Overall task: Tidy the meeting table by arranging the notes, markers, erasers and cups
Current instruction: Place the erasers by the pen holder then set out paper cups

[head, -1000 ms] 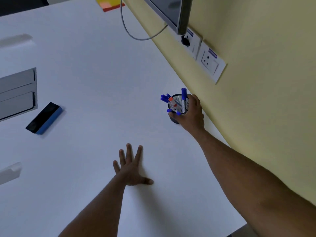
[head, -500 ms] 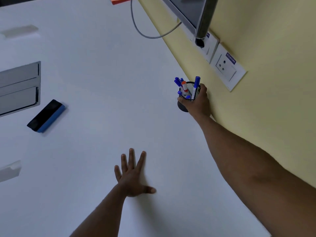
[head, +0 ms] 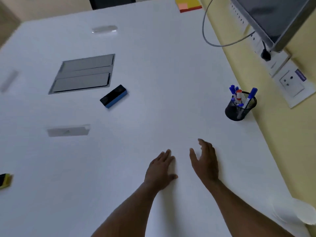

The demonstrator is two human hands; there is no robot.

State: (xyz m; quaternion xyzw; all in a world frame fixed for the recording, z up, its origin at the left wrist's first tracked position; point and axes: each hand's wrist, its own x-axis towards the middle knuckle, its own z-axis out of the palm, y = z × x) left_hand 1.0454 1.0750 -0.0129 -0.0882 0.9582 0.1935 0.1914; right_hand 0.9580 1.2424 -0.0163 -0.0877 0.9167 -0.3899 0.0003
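A black mesh cup (head: 239, 108) with several blue markers and one red-capped one stands by the table's right edge, next to the yellow wall. My right hand (head: 206, 161) hovers open and empty, well short of the cup. Beside it my left hand (head: 160, 170) rests flat on the white table (head: 153, 82). A blue-and-black eraser (head: 113, 96) lies at mid-table. A yellow-and-black eraser (head: 5, 180) sits at the left edge. Yellow and orange sticky notes (head: 189, 4) lie at the far right corner.
A grey cable hatch (head: 83, 74) is set into the table near the blue eraser. A monitor (head: 280, 19) hangs on the wall above wall sockets (head: 290, 81), with a grey cable (head: 212, 40) looping over the table. A white cup (head: 306, 212) stands at the near right edge.
My right hand let go of the marker cup and drew back beside my left hand. The cup now stands alone by the wall. The view swung left, showing more of the table.
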